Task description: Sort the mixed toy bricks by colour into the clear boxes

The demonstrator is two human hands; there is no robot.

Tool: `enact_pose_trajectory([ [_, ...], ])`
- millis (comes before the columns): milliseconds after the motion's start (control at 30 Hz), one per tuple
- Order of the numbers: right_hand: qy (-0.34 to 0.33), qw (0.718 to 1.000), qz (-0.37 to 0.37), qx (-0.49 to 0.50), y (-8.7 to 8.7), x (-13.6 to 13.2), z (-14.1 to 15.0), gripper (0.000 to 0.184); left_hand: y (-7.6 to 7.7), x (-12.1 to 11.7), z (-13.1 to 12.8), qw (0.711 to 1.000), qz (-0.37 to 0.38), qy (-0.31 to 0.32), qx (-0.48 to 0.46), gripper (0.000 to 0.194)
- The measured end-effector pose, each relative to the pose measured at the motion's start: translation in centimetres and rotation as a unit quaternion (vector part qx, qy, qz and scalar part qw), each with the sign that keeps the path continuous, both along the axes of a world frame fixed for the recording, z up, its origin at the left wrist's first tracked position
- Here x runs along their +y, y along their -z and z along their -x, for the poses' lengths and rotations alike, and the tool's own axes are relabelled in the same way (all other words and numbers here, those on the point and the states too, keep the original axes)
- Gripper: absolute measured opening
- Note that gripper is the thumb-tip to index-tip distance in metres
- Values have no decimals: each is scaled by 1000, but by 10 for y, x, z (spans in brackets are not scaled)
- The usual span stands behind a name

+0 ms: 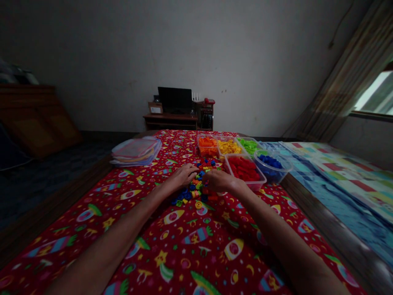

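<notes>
A heap of small mixed-colour plastic bricks lies on a red rocket-print cloth. My left hand rests on the left side of the heap, fingers curled down onto the bricks. My right hand sits on the right side, fingers bent into the pile. What either hand grips is hidden among the bricks. Behind the heap stand clear tubs sorted by colour: orange, yellow, green, red and a round one with blue bricks.
A stack of clear tub lids lies at the back left of the cloth. A patchwork blanket lies to the right. A wooden desk with a dark monitor stands against the far wall. A curtained window is at right.
</notes>
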State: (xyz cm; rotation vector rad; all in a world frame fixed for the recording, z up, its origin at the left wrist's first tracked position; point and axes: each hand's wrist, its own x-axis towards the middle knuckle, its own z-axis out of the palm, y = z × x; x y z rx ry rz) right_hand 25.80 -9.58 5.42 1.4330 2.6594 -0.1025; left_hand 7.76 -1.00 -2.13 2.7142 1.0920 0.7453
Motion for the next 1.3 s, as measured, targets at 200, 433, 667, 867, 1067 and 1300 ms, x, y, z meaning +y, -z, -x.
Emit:
enact_pose_trajectory([
  [200,38,999,-6,1,-9,-4,-6,24,-4,9,-10,999,21,-32,21,27],
  [433,55,997,30,-45,-14,-14,2,26,-11,1,-22,986,56,-141,63,28],
  [667,91,992,-60,58,-8,-3,-9,24,-17,-6,-26,985,107,-134,34,20],
  [867,105,978,-117,136,3,7,-13,19,-23,-20,-38,976,112,-176,59,20],
  [1067,102,972,-123,169,9,10,-14,20,-20,-21,-37,981,88,-172,10,24],
  [1300,50,975,-143,163,20,20,-20,32,-36,-13,-31,940,236,-110,-220,37],
])
